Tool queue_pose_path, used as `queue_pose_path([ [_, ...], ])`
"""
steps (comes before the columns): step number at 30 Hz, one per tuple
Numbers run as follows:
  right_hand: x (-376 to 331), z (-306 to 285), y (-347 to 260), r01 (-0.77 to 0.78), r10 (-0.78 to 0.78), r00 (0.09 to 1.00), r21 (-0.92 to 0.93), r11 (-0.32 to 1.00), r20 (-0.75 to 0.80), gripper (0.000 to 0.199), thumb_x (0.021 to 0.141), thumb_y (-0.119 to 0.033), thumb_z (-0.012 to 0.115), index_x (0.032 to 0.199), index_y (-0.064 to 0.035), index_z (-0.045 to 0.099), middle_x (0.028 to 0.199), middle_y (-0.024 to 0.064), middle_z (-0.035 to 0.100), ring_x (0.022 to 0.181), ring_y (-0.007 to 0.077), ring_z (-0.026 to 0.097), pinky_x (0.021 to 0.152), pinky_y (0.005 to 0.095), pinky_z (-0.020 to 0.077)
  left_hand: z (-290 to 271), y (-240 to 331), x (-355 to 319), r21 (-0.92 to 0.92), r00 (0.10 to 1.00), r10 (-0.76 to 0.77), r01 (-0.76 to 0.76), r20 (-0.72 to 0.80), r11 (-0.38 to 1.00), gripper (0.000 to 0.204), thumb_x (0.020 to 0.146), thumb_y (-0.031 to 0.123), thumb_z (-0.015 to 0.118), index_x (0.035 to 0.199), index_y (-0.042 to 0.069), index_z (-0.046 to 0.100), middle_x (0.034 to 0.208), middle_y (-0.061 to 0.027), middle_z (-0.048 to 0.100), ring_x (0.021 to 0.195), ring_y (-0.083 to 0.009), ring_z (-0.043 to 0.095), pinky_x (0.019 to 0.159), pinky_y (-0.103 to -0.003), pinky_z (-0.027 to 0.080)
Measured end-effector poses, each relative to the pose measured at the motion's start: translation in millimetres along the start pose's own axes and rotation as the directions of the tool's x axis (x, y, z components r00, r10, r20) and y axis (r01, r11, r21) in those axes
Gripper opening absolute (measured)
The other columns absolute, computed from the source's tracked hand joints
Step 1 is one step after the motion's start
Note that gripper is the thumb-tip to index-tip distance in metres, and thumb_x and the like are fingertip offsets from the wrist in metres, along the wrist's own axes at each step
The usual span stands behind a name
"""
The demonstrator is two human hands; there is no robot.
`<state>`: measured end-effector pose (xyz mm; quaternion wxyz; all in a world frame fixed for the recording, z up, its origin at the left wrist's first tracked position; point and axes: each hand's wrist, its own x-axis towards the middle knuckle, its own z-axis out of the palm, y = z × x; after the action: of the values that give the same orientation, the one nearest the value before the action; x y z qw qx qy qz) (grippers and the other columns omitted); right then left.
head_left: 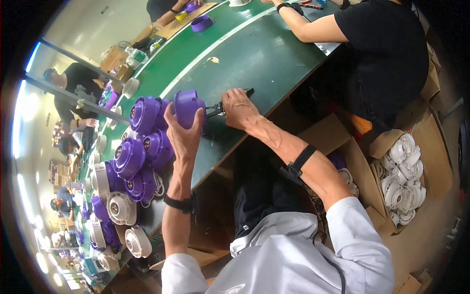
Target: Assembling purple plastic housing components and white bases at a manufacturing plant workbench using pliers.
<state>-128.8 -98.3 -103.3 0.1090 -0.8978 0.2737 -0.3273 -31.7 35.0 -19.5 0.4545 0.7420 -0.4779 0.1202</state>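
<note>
My left hand [183, 134] is closed around a purple round plastic housing [185, 105], held above the green worktable with thumb and fingers on its two sides. In my right hand [239, 108] is a pair of pliers [214, 110]; the dark jaws reach left to the housing's side, and whether they grip it I cannot tell. A bit of the tool's handle shows beyond my right fist. Just left of my left hand, purple housings [129, 158] and white housings [121, 208] are heaped along the table.
A person in a black shirt [387, 59] sits at the right by the table edge. White parts fill a cardboard box [433, 157] on the floor at my right. Across the green belt [164, 73], other people work; a purple ring [201, 23] lies farther along.
</note>
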Motion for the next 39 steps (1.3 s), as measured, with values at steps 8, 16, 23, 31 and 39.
queue_pose_path([
  [8, -2, 0, 3, 0.077, -0.079, 0.997, -0.125, 0.989, -0.008, 0.019, 0.069, -0.003, 0.056, 0.087, 0.0003, 0.053, 0.086, 0.0179, 0.055, 0.088, 0.0316, 0.054, 0.086, 0.0388, 0.0416, 3, -1, 51, 0.324, 0.947, -0.150, 0.053, 0.283, 0.945, 0.066, 0.081, 0.053, 0.062, 0.112, -0.005, 0.056, 0.090, -0.0307, 0.065, 0.084, -0.0419, 0.066, 0.077, -0.046, 0.051],
  [16, 3, -4, -3, 0.026, -0.025, 1.000, -0.091, 0.995, 0.018, 0.017, 0.079, -0.010, 0.053, 0.091, 0.0011, 0.054, 0.090, 0.0179, 0.055, 0.092, 0.0304, 0.053, 0.091, 0.0404, 0.0383, 20, 6, 120, 0.513, 0.774, -0.339, 0.021, 0.536, 0.858, 0.083, 0.080, 0.068, 0.053, 0.088, -0.014, 0.063, 0.081, -0.0274, 0.065, 0.080, -0.0334, 0.068, 0.072, -0.045, 0.050],
  [23, 4, 4, -3, 0.003, 0.009, 0.997, -0.143, 0.990, 0.082, 0.021, 0.078, -0.008, 0.050, 0.096, 0.0034, 0.054, 0.092, 0.0183, 0.055, 0.094, 0.0296, 0.053, 0.092, 0.0415, 0.0378, 11, -8, -10, 0.281, 0.986, 0.160, -0.142, -0.042, 0.949, 0.073, 0.080, 0.044, 0.072, 0.127, -0.002, 0.041, 0.117, -0.0266, 0.055, 0.099, -0.0390, 0.061, 0.080, -0.043, 0.050],
  [31, 4, 3, -1, -0.021, 0.031, 0.999, -0.232, 0.972, 0.041, 0.019, 0.077, -0.010, 0.053, 0.092, 0.0007, 0.056, 0.090, 0.0160, 0.057, 0.090, 0.0276, 0.054, 0.088, 0.0396, 0.0394, 16, 5, 39, 0.413, 0.995, 0.064, -0.087, 0.070, 0.907, 0.053, 0.082, 0.044, 0.066, 0.107, 0.000, 0.051, 0.074, -0.0270, 0.065, 0.070, -0.0432, 0.065, 0.063, -0.049, 0.051],
  [39, 3, 3, -2, 0.029, -0.038, 0.998, -0.194, 0.981, -0.042, 0.018, 0.078, -0.011, 0.052, 0.091, 0.0004, 0.056, 0.087, 0.0165, 0.056, 0.089, 0.0285, 0.054, 0.087, 0.0406, 0.0389, 11, 11, 79, 0.521, 0.934, -0.244, 0.076, 0.261, 0.850, 0.063, 0.079, 0.047, 0.062, 0.105, -0.010, 0.057, 0.099, -0.0350, 0.061, 0.094, -0.0456, 0.062, 0.083, -0.048, 0.049],
])
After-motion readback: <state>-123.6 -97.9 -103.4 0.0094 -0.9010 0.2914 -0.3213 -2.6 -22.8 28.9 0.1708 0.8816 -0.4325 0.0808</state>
